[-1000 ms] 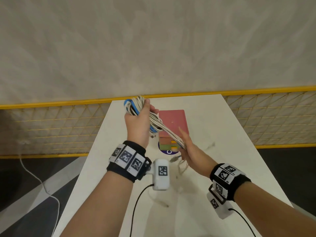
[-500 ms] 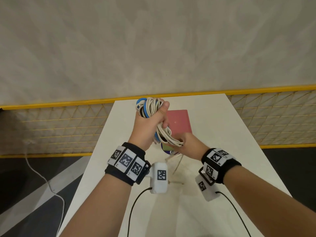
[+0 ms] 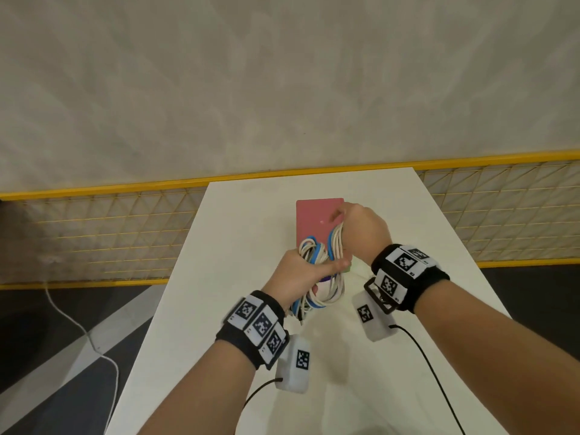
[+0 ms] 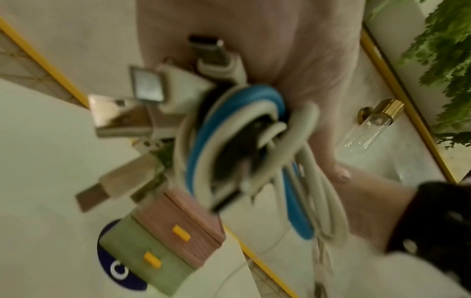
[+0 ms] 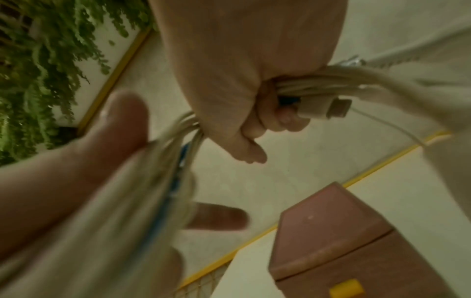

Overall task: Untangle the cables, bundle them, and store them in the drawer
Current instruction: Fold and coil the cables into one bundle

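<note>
A bundle of white and blue cables hangs above the white table, just in front of the small drawer unit. My left hand grips the middle of the coil, thumb across it. My right hand holds the coil's upper loops over the unit's pink top, fingers curled round the strands. Several USB plugs stick out of the bundle in the left wrist view. The pink drawer and the green drawer under it look closed, each with a yellow handle.
The drawer unit stands on a round blue sticker mid-table. A yellow-framed mesh fence runs behind the table and to both sides. A white cord trails on the dark floor at left. Black camera leads hang from both wrists.
The bundle has come down from in front of the fence to just above the table. My right hand moved from the coil's lower end up to its top loops, over the drawer unit.
</note>
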